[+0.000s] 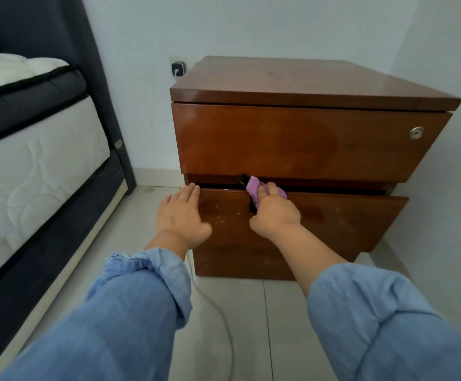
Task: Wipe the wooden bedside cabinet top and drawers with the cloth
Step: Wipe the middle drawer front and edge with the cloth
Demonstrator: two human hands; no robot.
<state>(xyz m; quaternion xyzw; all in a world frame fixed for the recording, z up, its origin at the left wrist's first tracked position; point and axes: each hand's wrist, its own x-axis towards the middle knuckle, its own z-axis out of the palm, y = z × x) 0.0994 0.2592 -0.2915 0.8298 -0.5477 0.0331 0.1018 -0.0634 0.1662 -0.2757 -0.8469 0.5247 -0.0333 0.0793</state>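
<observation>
Right hand (274, 211) clenched around the purple cloth (254, 188), pressing it onto the top edge of the lower drawer (333, 218), which stands pulled slightly out beneath the upper drawer (306, 141). Left hand (181, 215) is released, fingers straight, flat at the drawer's left corner. The wooden cabinet (306, 81) sits near the wall, bed (31, 160) well apart left, bare floor tiles (237, 312) between, both forearms reaching forward.
</observation>
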